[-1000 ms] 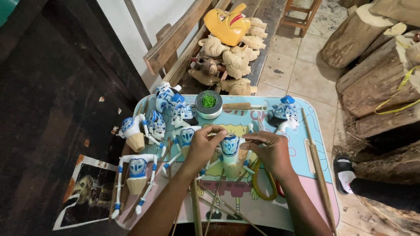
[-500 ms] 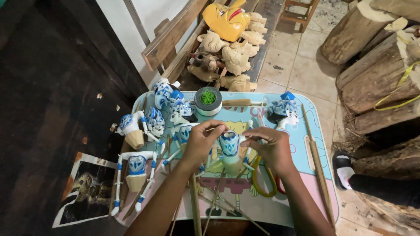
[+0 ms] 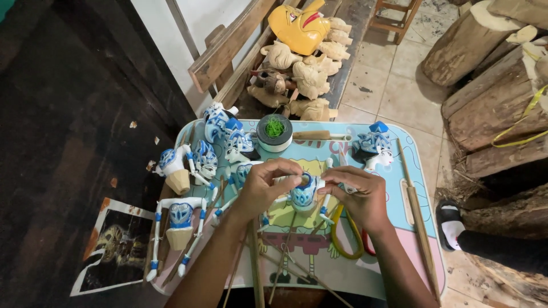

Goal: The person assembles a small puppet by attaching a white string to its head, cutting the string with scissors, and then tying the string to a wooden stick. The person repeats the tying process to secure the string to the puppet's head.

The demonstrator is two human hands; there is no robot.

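Tiled floor and rough logs frame a small cartoon-printed tray table (image 3: 411,148) crowded with painted puppet parts. At its middle, both hands meet on a blue-and-white puppet body (image 3: 304,193): the left hand (image 3: 264,187) curls over it from nine o'clock, thumb and forefinger pinching near its upper edge, while the right hand (image 3: 358,197) closes in from three o'clock, fingertips pinched on something too small to make out at the figure's shoulder. The body seems to stand roughly upright over the table, its long axis running from twelve to six o'clock in the head view, neck end toward twelve and thin rods (image 3: 283,251) trailing toward six; its exact tilt I cannot tell. Risks, as I judge them: the piece is small and glossy, so a slack pinch could let it twist or drop onto the loose sticks beneath; the dangling white arms (image 3: 325,199) could snag on the yellow ring (image 3: 342,236) at five o'clock; and a careless elbow might sweep the finished puppet (image 3: 180,219) at eight o'clock, or the round tin with green thread (image 3: 274,133) at eleven, off the edge.
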